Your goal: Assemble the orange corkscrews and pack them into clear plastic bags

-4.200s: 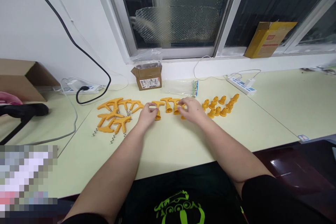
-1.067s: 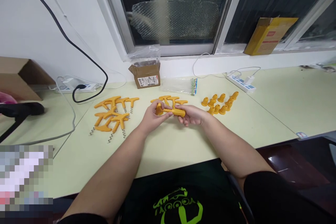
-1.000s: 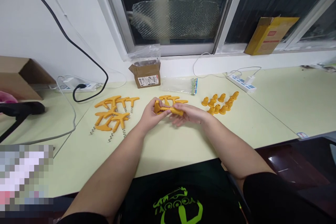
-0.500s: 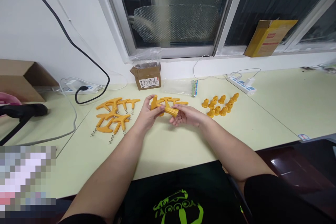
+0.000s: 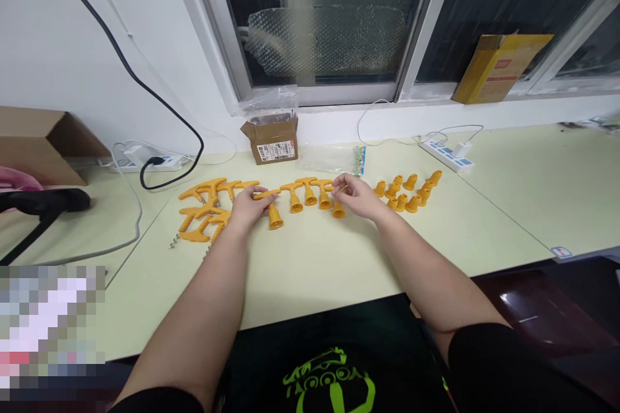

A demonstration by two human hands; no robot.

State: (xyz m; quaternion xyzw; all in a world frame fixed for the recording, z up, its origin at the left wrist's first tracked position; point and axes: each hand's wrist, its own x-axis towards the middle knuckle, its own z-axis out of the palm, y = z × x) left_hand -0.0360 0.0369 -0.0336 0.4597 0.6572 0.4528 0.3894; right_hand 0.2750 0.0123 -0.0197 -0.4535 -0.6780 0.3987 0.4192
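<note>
My left hand (image 5: 248,208) is closed on one end of the T-shaped handle of a yellow corkscrew (image 5: 274,215), whose screw is hidden in a bell-shaped cover resting low over the table. Beside it lies a row of similar covered corkscrews (image 5: 310,192), handles toward the window. At the row's right end, my right hand (image 5: 357,197) has its fingers curled round the handle of another covered corkscrew (image 5: 338,210), partly hiding it. To the left are several corkscrews (image 5: 196,234) with bare metal spirals. Several loose yellow covers (image 5: 411,204) stand on the right.
A small cardboard box (image 5: 276,150) and a clear plastic bag (image 5: 329,159) lie at the back of the pale table (image 5: 310,271). Power strips sit at the left (image 5: 165,163) and right (image 5: 445,156). A black cable (image 5: 130,71) hangs at the left.
The covered corkscrew has gone from between both hands down to the left end of the row, in my left hand. My right hand has let go of it and moved to the row's right end.
</note>
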